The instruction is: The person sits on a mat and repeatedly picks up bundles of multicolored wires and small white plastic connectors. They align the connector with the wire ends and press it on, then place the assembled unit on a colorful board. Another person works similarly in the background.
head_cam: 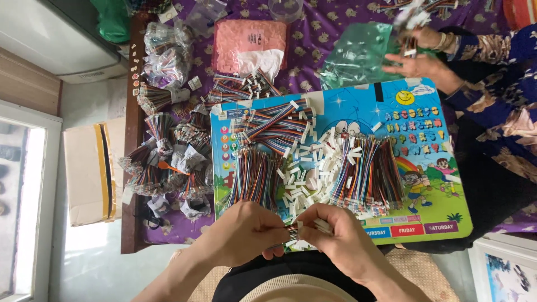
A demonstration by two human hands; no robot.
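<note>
My left hand [246, 232] and my right hand [335, 235] meet at the near edge of a blue cartoon board [430, 184]. Between their fingertips they pinch a short multicoloured ribbon cable [292, 232], and my right hand also holds a small white connector. On the board lie a pile of white connectors [310, 165], a stack of ribbon cables on the left [254, 182], another on the right [369, 173], and a third further back [277, 123].
A purple patterned cloth [313, 45] covers the table. Bagged cable bundles [168, 162] crowd the left side. A pink foam sheet [249, 42] lies at the back. Another person's hands [419, 56] handle a green plastic bag [358, 56] at the back right. A cardboard box [92, 170] stands on the floor at left.
</note>
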